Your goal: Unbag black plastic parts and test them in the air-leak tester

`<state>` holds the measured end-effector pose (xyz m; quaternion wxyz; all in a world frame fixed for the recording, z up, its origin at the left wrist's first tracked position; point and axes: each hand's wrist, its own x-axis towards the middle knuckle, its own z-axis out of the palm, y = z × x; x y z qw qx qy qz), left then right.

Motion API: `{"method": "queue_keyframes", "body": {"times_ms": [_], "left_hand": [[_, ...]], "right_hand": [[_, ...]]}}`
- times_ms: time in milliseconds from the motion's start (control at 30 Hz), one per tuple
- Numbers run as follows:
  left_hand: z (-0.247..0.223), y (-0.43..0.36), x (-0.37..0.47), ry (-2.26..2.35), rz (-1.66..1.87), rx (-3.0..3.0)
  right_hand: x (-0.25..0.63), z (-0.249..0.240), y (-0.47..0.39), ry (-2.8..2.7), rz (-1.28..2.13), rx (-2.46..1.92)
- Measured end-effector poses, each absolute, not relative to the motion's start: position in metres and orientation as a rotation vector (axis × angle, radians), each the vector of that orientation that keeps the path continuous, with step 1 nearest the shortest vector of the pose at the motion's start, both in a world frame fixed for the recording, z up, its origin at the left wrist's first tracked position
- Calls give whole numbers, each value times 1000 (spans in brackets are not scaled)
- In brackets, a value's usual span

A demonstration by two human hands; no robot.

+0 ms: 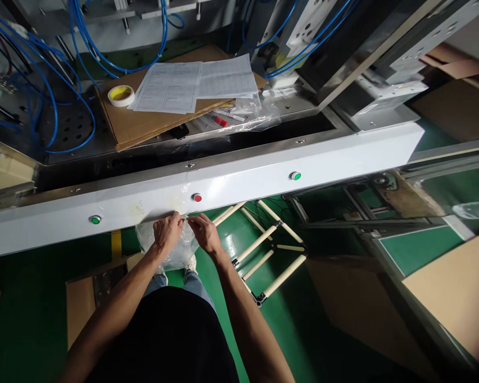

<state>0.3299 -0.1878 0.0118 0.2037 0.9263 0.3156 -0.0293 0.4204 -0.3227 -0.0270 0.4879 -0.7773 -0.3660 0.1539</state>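
Note:
My left hand (168, 233) is closed in a pinch at the top edge of a clear plastic bag (179, 252). Close beside it, my right hand (204, 232) also pinches, its fingertips at the same edge of the bag. The bag hangs below both hands, in front of my legs and shoes. What lies inside it, if anything, I cannot make out. Just above my hands runs the white front panel (247, 183) of a machine, with a red button (197, 197) and two green buttons, one to the left (95, 219) and one to the right (296, 176).
Cardboard (151, 125) on the machine bears printed sheets (167, 88) and a tape roll (121, 96). Blue hoses (123, 69) loop above. A cream pipe frame (285, 276) stands on the green floor at right. A cardboard box (80, 303) sits at left.

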Motion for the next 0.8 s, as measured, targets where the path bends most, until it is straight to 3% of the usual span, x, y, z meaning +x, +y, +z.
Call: {"method": "queue_keyframes", "body": {"times_ms": [400,800], "left_hand": [[-6,-195,228,596,457,2461],[-66,-221,157,1372,445,1741]], "right_hand": [[413,-50,-325,-623,456,-1891],[345,-40,-341,-445,136,-2125]]}}
